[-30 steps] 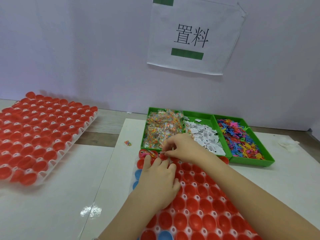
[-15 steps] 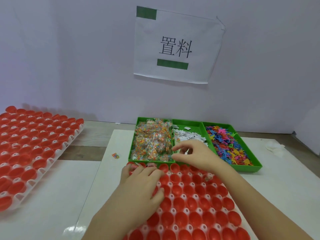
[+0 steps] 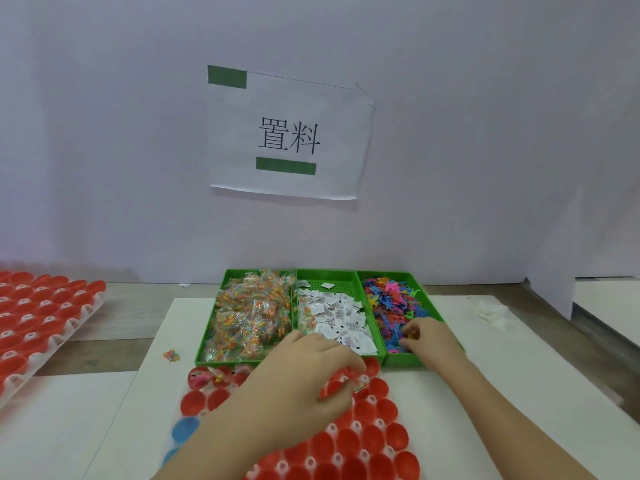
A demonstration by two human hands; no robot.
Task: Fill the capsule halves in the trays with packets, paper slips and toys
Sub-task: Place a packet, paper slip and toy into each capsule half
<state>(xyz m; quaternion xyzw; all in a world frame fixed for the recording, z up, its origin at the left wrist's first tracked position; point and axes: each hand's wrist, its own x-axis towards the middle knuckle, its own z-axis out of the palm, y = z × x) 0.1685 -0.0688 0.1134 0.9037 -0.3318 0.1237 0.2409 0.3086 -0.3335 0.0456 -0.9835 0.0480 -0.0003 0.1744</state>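
A person is working at a white table with both bare hands. In the lower middle of the frame a tray is lying flat, and it is holding rows of red capsule halves with their open sides up. A few blue halves are sitting at its left edge.

The left hand is resting palm down over the top rows of this tray. Its fingers are curled and pressed close together over a red half near the tray's top right corner. I cannot tell if it is pinching anything.

Just above the tray, three green bins are standing side by side. The left bin is holding shiny clear packets. The middle bin is holding white paper slips. The right bin is holding small toys in many colours.

The right hand is reaching into the near end of the toy bin. Its fingers are bent down into the toys, and the fingertips look pinched on a small yellow piece, but it is too blurry to be sure.

A second tray of red halves is sitting at the left edge of the frame. One small loose packet is lying on the table, left of the packet bin. A paper sign is hanging on the wall at the upper middle.
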